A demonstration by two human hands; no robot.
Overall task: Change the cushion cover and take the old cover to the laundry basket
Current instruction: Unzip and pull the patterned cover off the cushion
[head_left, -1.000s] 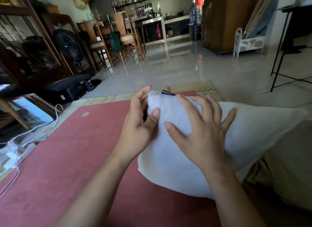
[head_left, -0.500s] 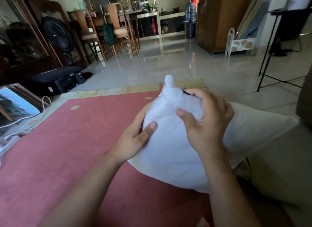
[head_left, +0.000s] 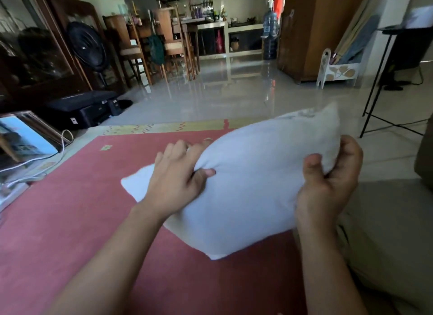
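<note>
A cushion [head_left: 257, 185] is held over a rug [head_left: 70, 221], the left hand [head_left: 178, 181] at its left end, the right hand [head_left: 328, 181] at its right. Behind the rug, a printer [head_left: 86, 106] sits to the left, with chairs [head_left: 173, 45] farther back.

Red rug [head_left: 70, 221] on glossy tiled floor [head_left: 234, 92]; wooden chairs [head_left: 173, 45], black fan [head_left: 87, 45], wardrobe [head_left: 311, 28] behind

The cushion [head_left: 253, 185] at frame centre looks like soft, matt white cloth; the rug [head_left: 70, 221] beneath it matt, woven red; the floor [head_left: 234, 89] beyond glossy, reflective tile; the cabinet [head_left: 311, 28] at upper right wood.
</note>
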